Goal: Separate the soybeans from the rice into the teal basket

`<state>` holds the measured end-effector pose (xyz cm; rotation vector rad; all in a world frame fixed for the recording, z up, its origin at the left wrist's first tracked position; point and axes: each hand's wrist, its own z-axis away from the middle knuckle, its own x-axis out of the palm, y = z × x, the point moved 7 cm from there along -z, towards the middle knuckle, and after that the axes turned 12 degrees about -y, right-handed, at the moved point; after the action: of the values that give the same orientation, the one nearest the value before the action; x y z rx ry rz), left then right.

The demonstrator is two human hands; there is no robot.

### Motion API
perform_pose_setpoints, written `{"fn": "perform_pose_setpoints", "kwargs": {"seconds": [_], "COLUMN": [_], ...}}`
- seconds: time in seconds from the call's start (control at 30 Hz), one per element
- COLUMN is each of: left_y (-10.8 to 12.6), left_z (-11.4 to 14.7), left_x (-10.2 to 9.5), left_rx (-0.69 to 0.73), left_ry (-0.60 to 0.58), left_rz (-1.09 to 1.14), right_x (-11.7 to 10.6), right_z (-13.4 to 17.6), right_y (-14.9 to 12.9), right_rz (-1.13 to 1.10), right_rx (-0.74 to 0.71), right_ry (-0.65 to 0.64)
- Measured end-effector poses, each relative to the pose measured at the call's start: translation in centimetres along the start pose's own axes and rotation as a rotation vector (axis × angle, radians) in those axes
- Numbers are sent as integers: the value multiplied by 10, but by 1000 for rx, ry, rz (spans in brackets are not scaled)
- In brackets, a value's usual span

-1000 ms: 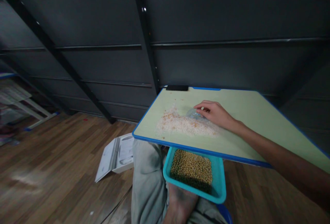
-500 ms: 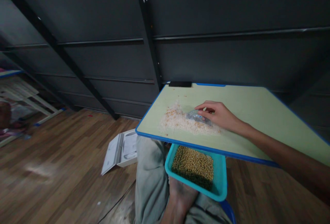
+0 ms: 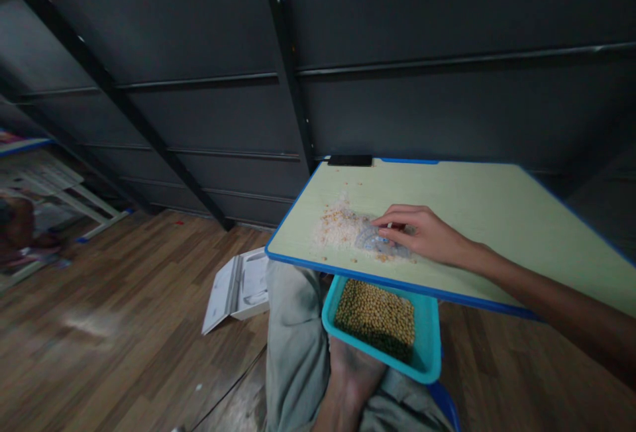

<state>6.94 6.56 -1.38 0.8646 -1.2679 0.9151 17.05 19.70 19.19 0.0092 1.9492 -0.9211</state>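
Note:
My right hand [image 3: 422, 234] rests on a low, pale green table with a blue edge [image 3: 477, 200]. Its fingers press a small clear plastic scraper [image 3: 371, 240] against a pile of white rice mixed with a few yellow beans [image 3: 342, 228]. The scraper sits near the table's front edge. Below that edge, on my lap, a teal tray [image 3: 427, 359] holds yellow soybeans [image 3: 376, 316]. My left hand is out of sight.
A black flat thing [image 3: 350, 161] lies at the table's far edge. An open white box [image 3: 238, 286] lies on the wooden floor to the left. A dark metal wall with slanted beams stands behind. A folding frame [image 3: 64, 200] is at far left.
My right hand has dragged the scraper toward the front edge of the table, pulling rice along. The camera view shifted slightly to the left.

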Motion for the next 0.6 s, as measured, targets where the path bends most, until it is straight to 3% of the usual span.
{"fn": "perform_pose_setpoints", "kwargs": {"seconds": [0.37,0.6], "left_y": [1,0], "left_z": [2,-1], "left_x": [-6,-5], "left_rx": [1,-24], "left_ry": [45,-32], "left_rz": [-18,-44], "right_x": [10,3], "right_z": [2,2], "right_y": [-10,-1], "right_rz": [58,84], "right_rx": [-88,-36], "right_ry": [1,95]}}
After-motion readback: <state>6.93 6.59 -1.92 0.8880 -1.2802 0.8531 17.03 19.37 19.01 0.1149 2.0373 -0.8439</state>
